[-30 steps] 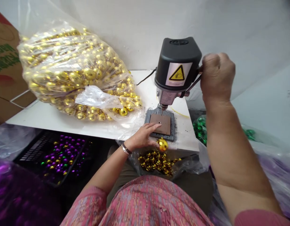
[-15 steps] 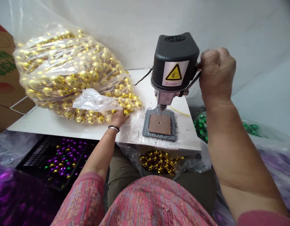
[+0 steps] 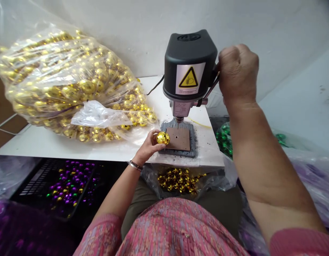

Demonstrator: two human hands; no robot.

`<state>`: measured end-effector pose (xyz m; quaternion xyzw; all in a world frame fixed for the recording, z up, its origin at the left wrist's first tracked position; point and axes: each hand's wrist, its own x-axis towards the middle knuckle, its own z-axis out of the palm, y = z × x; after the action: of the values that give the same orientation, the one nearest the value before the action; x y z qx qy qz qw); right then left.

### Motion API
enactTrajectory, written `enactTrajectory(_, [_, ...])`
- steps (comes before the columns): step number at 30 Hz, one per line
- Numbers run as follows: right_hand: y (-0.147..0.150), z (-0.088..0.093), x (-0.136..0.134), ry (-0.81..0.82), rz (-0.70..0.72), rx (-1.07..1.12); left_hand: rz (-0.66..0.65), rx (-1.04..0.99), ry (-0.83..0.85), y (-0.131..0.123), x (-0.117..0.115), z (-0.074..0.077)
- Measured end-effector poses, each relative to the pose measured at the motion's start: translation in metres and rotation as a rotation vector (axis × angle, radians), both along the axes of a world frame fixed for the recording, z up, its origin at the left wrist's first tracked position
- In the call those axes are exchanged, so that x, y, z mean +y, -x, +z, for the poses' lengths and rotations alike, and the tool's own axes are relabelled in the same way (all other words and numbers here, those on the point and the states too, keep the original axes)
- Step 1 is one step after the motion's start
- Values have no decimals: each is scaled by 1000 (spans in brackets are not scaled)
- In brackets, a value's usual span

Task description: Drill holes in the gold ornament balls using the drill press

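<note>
The fingers point(image 3: 154, 134) of the left hand point(image 3: 146, 147) are being kept curled together and clamped around a gold mirror-faceted ball point(image 3: 163, 138). The ball is being held over the left edge of a brown pad point(image 3: 181, 140), near its drilled hole point(image 3: 176, 136); contact with the pad cannot be confirmed. The pad is being carried on the grey base plate point(image 3: 177, 154) of a benchtop drill press point(image 3: 189, 64). The right hand point(image 3: 237, 73) is being closed in a fist on the press's feed lever point(image 3: 210, 89). A clear plastic bag of gold balls point(image 3: 65, 81) is being supported beside the press on a white table point(image 3: 47, 144). Loose gold bead strands point(image 3: 177, 181) are being held in plastic below the table edge, with a black crate point(image 3: 33, 181) of purple, green and gold balls being kept to the left.
</note>
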<state>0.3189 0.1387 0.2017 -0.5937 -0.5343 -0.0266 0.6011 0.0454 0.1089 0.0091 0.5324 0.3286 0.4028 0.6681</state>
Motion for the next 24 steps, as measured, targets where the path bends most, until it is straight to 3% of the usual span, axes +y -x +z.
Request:
enactTrajectory(6, [12, 12, -8, 132, -70, 80, -38, -35, 145, -5, 0, -8])
enactTrajectory(13, [22, 20, -12, 143, -60, 199, 94, 376, -84, -18, 18, 4])
enactTrajectory(24, [23, 24, -16, 172, -38, 196, -13, 761, -330, -43, 40, 13])
